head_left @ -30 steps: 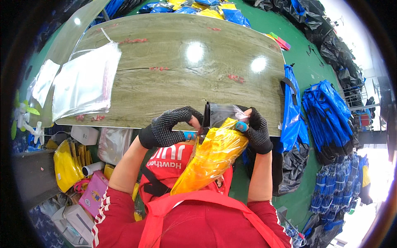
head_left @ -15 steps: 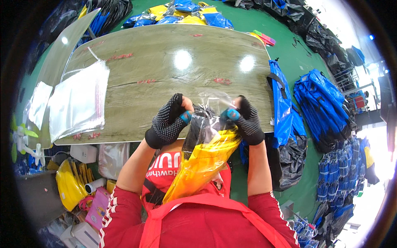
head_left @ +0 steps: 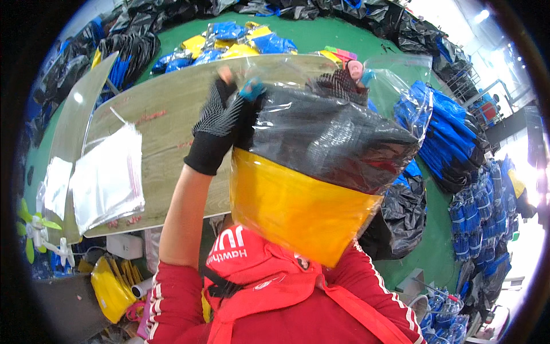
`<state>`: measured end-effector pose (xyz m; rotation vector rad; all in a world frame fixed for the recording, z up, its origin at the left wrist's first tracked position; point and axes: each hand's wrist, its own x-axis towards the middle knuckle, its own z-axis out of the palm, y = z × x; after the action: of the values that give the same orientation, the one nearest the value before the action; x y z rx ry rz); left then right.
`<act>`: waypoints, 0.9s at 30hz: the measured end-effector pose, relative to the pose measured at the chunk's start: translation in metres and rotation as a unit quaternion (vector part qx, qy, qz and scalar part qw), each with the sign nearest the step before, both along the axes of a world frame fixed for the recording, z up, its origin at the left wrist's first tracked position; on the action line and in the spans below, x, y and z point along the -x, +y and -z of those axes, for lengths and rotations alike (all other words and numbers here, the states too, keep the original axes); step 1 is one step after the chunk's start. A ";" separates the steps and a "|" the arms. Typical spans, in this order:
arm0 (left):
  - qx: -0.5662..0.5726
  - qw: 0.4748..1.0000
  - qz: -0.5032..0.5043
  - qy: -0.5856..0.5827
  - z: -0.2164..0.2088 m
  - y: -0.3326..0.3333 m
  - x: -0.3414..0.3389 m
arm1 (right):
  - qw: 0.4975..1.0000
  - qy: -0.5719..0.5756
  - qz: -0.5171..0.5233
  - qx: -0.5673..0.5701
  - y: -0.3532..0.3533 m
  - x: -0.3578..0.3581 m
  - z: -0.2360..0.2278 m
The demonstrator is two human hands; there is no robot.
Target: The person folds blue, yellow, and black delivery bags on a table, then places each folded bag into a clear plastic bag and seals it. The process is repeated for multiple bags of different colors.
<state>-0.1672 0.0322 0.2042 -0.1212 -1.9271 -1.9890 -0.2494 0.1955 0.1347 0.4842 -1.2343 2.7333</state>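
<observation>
Closest to us, just short of the table (head_left: pixel 163 189), a red apron (head_left: pixel 269 312) over a dark red top, and here is the black-and-yellow pack (head_left: pixel 298 189)! It's held up above the table's near edge, black part toward the far side, yellow part toward the wearer, shiny clear film (head_left: pixel 423 100) around it and standing loose past its right end.

On to the hands, both over the table, both in dotted black gloves. Left hand (head_left: pixel 220 123) at the pack's upper left corner: blue-banded thumb against it, forefinger apart and blurred at the tip; whether the hidden fingers grip, we can't tell. Right hand (head_left: pixel 338 85) at the far edge, fingers bent, much of it behind pack and film; its grip can't be told either.

Across to the table's left part, a stack of clear bags (head_left: pixel 109 180) lies flat on the wood. Off the near left corner, yellow bags (head_left: pixel 109 286) crowd together beside a white box (head_left: pixel 125 246). Swing right of the table: a crumpled black bundle (head_left: pixel 401 221), then a big blue bundle (head_left: pixel 450 140) farther along.

Beyond the table's far edge, blue and yellow packs (head_left: pixel 229 43) heap up on the green floor (head_left: pixel 321 28), and farthest out, a dark row of black bundles (head_left: pixel 427 34) curves around.
</observation>
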 end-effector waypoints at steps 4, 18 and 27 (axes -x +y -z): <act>-0.319 0.903 0.179 -0.225 0.050 -0.024 -0.014 | 1.000 -0.010 -0.019 0.002 -0.005 -0.009 0.010; -0.165 0.934 0.015 -0.317 0.187 -0.068 -0.067 | 0.895 -0.151 -0.089 -0.410 0.058 -0.080 0.089; -0.108 0.973 0.046 -0.196 0.189 -0.065 -0.012 | 0.782 0.124 0.331 -0.514 0.024 -0.052 0.068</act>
<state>-0.1550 -0.0333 0.0152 0.2643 -1.9366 -2.4171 -0.1972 0.2199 0.0663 0.3402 -2.1840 1.2083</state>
